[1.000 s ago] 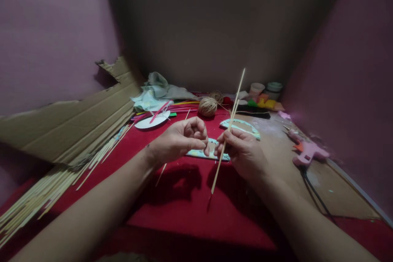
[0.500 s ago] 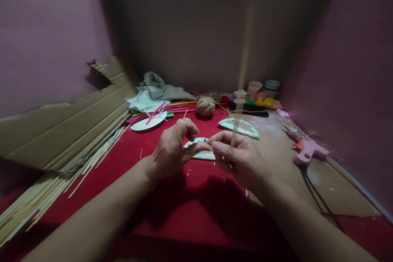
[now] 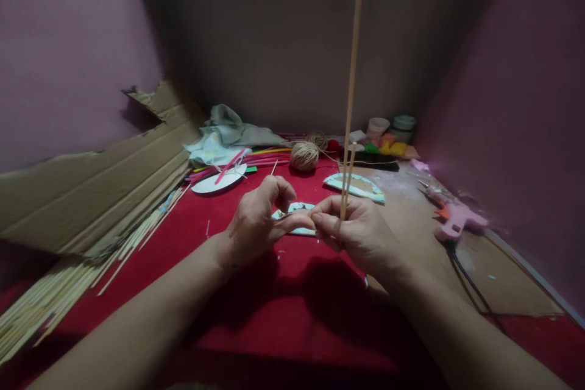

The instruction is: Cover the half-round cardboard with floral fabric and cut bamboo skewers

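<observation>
My right hand (image 3: 354, 228) is closed round two thin wooden sticks (image 3: 351, 79) that stand upright from its fingers, one much longer than the other. My left hand (image 3: 260, 213) is curled, its thumb touching my right fingertips. A short pale stick tip (image 3: 274, 167) shows above its knuckles, apparently held in it; its grip is partly hidden. Behind both hands lies a half-round, cloth-edged piece (image 3: 302, 232), largely covered by them. A second half-round piece (image 3: 375, 195) with pale patterned edging rests farther back to the right.
Left are a bundle of wooden sticks (image 3: 50, 304) and torn cardboard (image 3: 91, 195). At the back lie a white disc (image 3: 214, 183), pale cloth (image 3: 223, 134), and a twine ball (image 3: 304, 156). A pink glue gun (image 3: 457, 222) with its cord lies on a brown board (image 3: 411, 237) at right.
The sticks in my right hand have steadied from a blur, and two now show apart. They stand a little more upright and farther left. Both hands have hardly moved.
</observation>
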{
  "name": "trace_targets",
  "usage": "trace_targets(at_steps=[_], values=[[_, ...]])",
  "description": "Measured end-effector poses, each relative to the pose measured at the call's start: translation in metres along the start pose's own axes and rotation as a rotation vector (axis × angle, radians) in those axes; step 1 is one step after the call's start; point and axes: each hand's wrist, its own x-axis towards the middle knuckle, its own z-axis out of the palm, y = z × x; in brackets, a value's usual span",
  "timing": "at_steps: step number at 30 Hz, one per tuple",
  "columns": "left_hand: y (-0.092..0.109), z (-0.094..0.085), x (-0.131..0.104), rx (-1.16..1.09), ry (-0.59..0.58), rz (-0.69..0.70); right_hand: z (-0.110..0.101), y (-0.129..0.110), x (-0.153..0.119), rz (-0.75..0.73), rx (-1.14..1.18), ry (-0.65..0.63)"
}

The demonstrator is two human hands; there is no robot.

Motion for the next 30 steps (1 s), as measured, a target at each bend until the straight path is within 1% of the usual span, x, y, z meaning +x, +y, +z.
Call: trace_targets(at_steps=[3, 7, 11, 15, 17, 20, 23, 30], values=[[-0.005, 0.0, 0.0, -0.03, 0.018, 0.023, -0.001, -0.001, -0.001, 0.033, 0.077, -0.05], [-0.011, 0.001, -0.002, -0.13, 0.036, -0.048, -0.002, -0.004, -0.004, 0.029, 0.093, -0.096], [-0.016, 0.003, -0.004, -0.202, 0.016, -0.135, -0.003, -0.005, -0.004, 0.013, 0.055, -0.075], [-0.015, 0.003, -0.005, -0.172, -0.048, -0.144, -0.003, -0.005, -0.002, 0.004, -0.058, -0.034], [-0.013, 0.004, -0.004, -0.162, -0.058, -0.144, -0.003, -0.003, -0.001, 0.005, -0.075, -0.036], [-0.011, 0.005, -0.005, -0.209, -0.051, -0.174, -0.002, 0.001, 0.0, 0.017, 0.011, -0.052], [-0.012, 0.006, -0.005, -0.29, -0.042, -0.233, -0.002, 0.004, 0.0, 0.017, 0.1, -0.065], [-0.015, 0.007, 0.0, -0.456, -0.029, -0.336, -0.004, 0.0, -0.001, -0.014, 0.079, -0.113]])
